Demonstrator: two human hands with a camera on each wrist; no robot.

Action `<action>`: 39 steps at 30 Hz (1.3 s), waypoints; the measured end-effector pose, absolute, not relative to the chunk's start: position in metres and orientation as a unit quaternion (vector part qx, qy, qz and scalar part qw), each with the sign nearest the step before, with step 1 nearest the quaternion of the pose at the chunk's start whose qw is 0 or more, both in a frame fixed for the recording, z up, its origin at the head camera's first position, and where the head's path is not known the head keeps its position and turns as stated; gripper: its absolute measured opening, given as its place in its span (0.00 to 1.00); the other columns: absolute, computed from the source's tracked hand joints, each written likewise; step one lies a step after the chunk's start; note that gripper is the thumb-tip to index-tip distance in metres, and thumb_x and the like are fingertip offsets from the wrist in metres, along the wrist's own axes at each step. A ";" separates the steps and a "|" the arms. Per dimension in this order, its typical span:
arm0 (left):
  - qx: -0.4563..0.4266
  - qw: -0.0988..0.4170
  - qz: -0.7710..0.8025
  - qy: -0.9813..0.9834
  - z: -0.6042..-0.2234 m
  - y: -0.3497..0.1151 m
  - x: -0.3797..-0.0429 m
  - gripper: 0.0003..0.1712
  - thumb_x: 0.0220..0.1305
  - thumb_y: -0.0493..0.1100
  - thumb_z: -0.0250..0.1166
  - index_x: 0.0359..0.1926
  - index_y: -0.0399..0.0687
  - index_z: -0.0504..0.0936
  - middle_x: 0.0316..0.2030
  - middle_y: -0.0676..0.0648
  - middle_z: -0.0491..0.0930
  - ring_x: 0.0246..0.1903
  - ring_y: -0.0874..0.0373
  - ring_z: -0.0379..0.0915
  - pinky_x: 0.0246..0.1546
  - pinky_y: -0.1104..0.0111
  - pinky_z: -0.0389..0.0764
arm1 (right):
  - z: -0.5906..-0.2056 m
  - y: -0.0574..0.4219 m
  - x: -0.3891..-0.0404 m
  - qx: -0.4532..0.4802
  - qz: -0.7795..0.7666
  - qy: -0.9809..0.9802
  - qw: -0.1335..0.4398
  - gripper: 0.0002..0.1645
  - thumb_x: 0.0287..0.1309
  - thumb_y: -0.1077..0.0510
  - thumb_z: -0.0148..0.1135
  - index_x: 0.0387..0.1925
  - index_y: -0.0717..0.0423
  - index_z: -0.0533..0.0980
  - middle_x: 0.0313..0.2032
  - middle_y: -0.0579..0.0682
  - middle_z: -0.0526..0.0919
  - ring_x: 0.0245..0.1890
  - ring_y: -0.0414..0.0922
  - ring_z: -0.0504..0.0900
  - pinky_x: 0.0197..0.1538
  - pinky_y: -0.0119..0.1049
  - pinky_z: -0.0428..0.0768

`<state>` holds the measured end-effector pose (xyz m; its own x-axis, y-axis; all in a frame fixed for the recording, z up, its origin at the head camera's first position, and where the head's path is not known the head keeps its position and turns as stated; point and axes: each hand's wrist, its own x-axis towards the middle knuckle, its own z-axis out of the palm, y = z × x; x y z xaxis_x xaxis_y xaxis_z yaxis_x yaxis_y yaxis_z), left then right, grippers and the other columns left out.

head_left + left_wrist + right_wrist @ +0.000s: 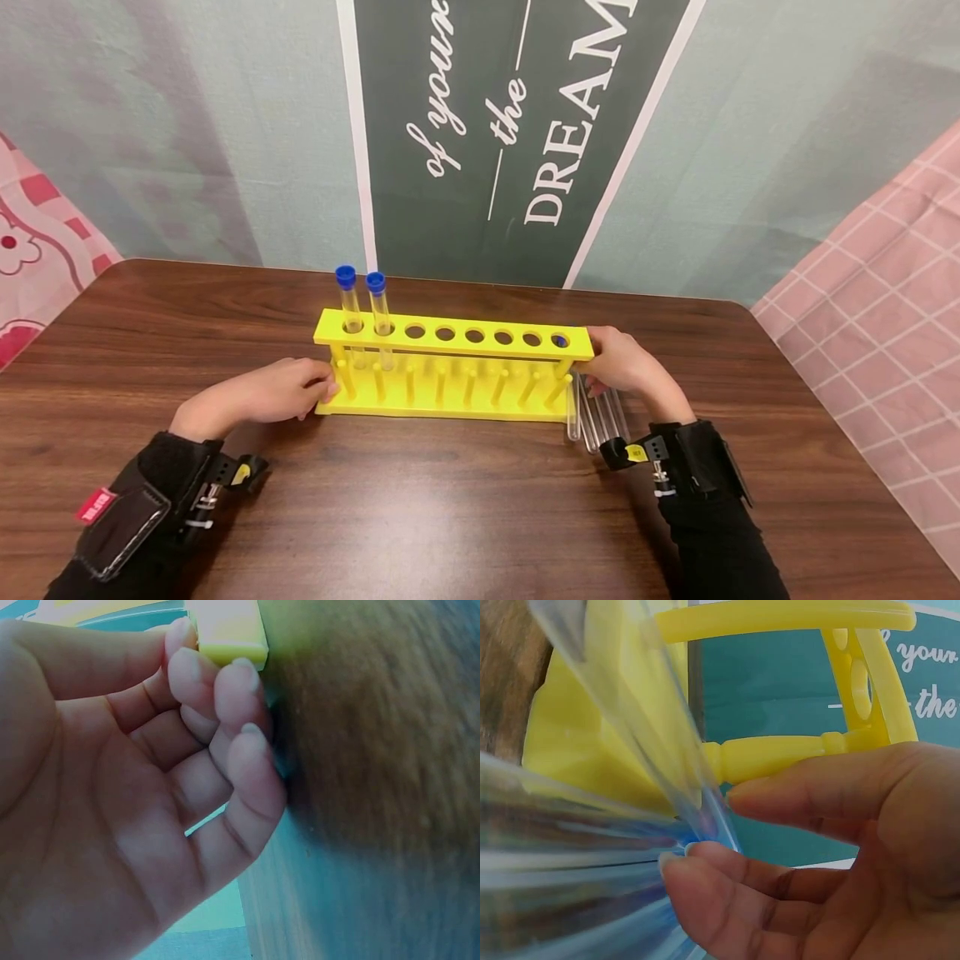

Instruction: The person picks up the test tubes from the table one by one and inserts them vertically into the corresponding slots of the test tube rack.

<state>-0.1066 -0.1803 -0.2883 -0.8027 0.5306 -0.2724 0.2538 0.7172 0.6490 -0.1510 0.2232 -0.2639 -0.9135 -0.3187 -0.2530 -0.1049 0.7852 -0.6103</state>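
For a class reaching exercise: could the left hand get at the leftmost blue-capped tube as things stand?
Probably yes: the left hand is at that end of the yellow rack, and the leftmost tube rises above it, its top unobstructed.

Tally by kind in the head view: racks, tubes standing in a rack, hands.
Yellow rack: 1
Blue-capped tubes standing in it: 2
Hands, left hand and right hand: 2
Total: 5
Loose tubes overlap too much to count; left out.
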 end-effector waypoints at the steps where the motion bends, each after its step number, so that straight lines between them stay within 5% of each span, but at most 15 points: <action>1: 0.218 0.226 0.306 0.899 -0.288 -0.180 -0.107 0.12 0.67 0.35 0.47 0.26 0.43 0.70 0.18 0.51 0.65 0.17 0.59 0.61 0.21 0.67 0.64 | -0.264 0.223 -0.151 -0.116 -0.309 0.927 0.176 0.19 0.55 0.66 0.59 0.48 0.69 0.68 0.27 0.58 0.74 0.18 0.47 0.76 0.25 0.38 0.79; 39: 0.214 0.236 0.302 0.898 -0.288 -0.183 -0.110 0.12 0.68 0.37 0.49 0.25 0.43 0.70 0.15 0.50 0.65 0.15 0.58 0.60 0.20 0.67 0.64 | -0.265 0.223 -0.153 -0.093 -0.322 0.919 0.208 0.15 0.55 0.68 0.55 0.44 0.72 0.71 0.23 0.58 0.73 0.16 0.47 0.78 0.26 0.39 0.80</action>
